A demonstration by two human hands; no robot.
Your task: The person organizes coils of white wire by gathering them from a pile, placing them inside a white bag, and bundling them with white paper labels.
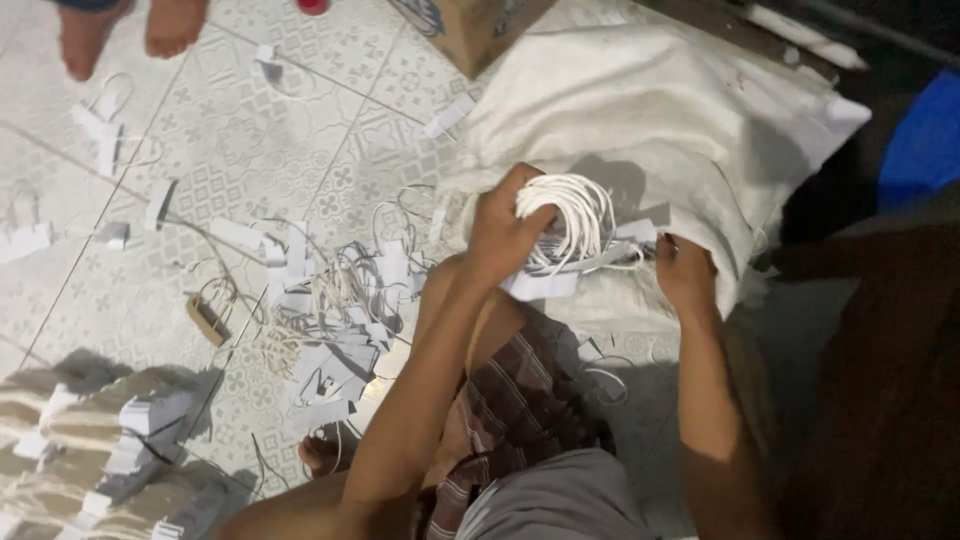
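My left hand [503, 232] grips a bundle of white cord loops with paper tags [575, 228], held up in front of a large white sack [650, 110]. My right hand [684, 272] is closed at the right end of the same bundle, pinching a tag against the sack's edge. A loose heap of similar white cord handles and paper strips [335, 300] lies on the patterned tile floor just left of my left forearm. My knees in checked shorts sit below the hands.
Stacked bundles of finished handles [110, 440] lie at the lower left. Another person's bare feet [120, 30] stand at the top left. A cardboard box [470, 25] sits at the top centre, a blue object [925, 140] at the right edge.
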